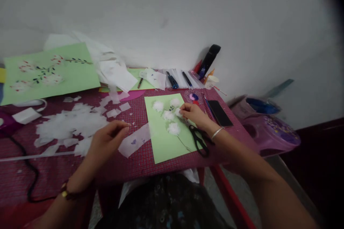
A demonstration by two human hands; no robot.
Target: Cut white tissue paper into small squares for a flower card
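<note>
Green paper [163, 150] lies before me, bearing several fluffy white tissue flowers [173, 128] with thin drawn stems. At its right side my right hand [195, 112] is closed in a pinch on a small white tissue piece [178, 112], right by the flowers. My left hand [109, 139] hovers left of the paper, thumb and fingers pressed together; whether anything is between them is too small to see. Close to it are a purple-marked tissue strip [135, 141] and a heap of white tissue pieces [70, 121]. Black-handled scissors [200, 141] rest partly on the paper beneath my right wrist.
A finished-looking green flower picture [51, 73] leans at the back left, near white paper sheets [115, 73]. A phone [220, 113] lies right. Pens [186, 78] and bottles [206, 62] sit along the wall. A black cable [32, 171] crosses the left side; purple buckets [268, 132] stand off the table's right.
</note>
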